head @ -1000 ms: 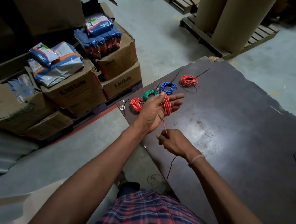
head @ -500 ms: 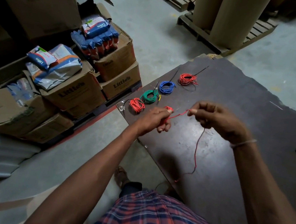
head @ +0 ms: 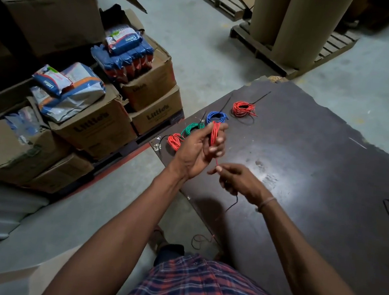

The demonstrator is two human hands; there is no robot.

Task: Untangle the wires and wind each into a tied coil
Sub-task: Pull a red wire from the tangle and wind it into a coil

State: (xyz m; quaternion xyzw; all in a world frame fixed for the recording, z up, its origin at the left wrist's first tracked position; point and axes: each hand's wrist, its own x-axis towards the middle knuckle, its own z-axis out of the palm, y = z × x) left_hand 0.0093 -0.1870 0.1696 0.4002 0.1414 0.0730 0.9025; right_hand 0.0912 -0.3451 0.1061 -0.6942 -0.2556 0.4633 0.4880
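A person is winding red wire over a dark table.

Boxes (head: 100, 126) are sitting at the left. The left hand (head: 195, 150) is gripping a red wire coil (head: 215, 135) wrapped round its fingers, just in front of four finished coils (head: 216, 117) lying on the table (head: 327, 184). The right hand (head: 240, 181) is pinching the wire's loose tail.

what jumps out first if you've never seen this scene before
The bright red wire loops wound round the left hand at centre, the right hand pinching the trailing strand. Behind them, a row of red, green, blue and red wire coils lies on the dark board.
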